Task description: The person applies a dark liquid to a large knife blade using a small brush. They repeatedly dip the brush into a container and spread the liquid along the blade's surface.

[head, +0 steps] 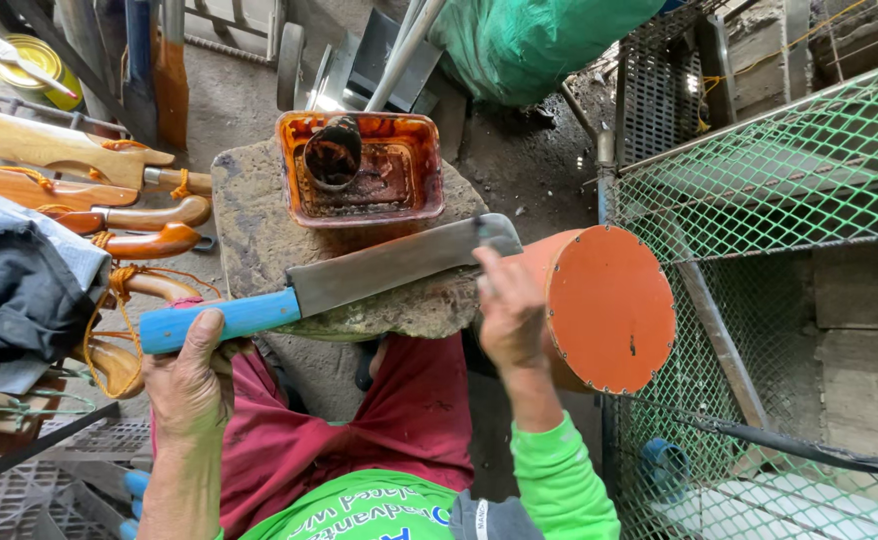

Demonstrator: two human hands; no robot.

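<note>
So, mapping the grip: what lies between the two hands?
In the head view, the knife: blue handle in left hand, blade across the stone to right hand.

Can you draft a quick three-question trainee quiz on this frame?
1. True or false: the left hand grips the knife's blue handle.
2. Where do the right hand fingers rest? A) on the orange tray B) on the blade near its tip C) on the green mesh
3. What stands inside the orange tray?

Key
1. True.
2. B: on the blade lying across the stone slab.
3. A dark, dirty cup.
</note>
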